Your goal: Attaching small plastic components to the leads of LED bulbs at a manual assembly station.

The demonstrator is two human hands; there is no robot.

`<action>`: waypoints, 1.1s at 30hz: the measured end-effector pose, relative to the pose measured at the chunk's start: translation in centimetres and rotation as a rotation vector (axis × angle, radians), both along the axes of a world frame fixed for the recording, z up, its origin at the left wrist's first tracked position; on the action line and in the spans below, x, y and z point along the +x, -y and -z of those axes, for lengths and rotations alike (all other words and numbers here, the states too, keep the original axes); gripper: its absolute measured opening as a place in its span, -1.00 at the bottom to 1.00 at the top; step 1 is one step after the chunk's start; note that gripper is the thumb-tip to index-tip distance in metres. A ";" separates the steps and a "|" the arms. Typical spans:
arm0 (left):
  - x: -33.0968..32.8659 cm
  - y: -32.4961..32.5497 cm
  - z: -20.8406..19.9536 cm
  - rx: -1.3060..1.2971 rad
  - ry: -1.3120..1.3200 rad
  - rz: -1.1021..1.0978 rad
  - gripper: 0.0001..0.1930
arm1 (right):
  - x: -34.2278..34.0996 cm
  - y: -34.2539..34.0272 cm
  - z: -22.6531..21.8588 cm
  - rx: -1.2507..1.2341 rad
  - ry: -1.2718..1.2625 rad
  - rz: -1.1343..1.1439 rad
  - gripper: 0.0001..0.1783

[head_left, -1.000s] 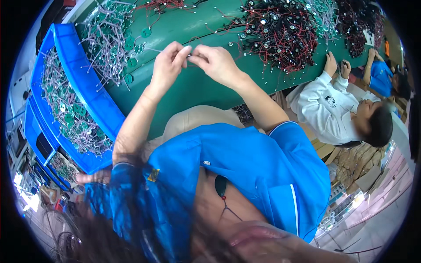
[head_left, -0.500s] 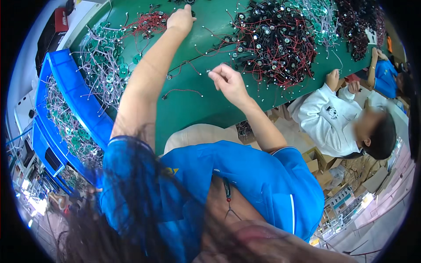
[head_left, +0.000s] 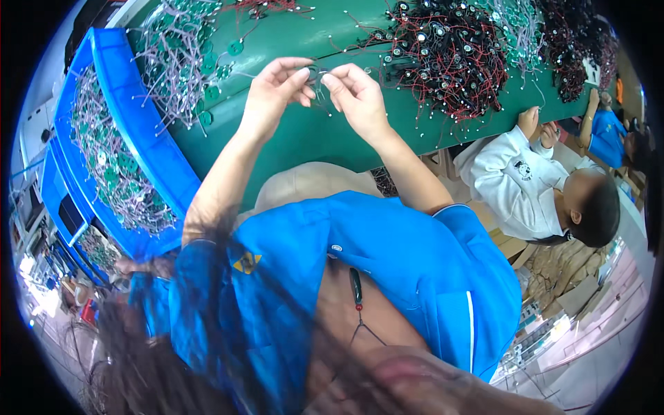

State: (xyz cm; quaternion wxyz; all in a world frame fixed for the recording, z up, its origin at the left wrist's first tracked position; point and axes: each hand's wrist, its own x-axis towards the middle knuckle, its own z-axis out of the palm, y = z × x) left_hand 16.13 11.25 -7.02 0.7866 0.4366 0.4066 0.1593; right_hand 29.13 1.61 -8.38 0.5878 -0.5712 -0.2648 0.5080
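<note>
From the head cam, got a thin dark wire piece (head_left: 315, 72) pinched between left hand (head_left: 275, 90) and right hand (head_left: 360, 104), held off to the right of the blue bin (head_left: 149, 145), above the green tabletop (head_left: 304, 142). Looks like thumb-and-finger grips closed on it from both sides, tips nearly meeting; too small to tell its exact shape. Can spot tons of green discs with pale leads (head_left: 114, 166) inside the bin, plus a loose heap of similar discs (head_left: 176, 66) just right of it. Also got a big tangle of red-wired black parts (head_left: 449, 62) well right of the bin, and a co-worker in a white hoodie (head_left: 515, 190) even farther right.
</note>
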 end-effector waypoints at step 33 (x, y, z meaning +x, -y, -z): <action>-8.7 10.1 -3.7 0.336 0.064 -0.162 -0.81 | -7.3 8.1 -7.2 -0.027 0.895 -0.420 -0.84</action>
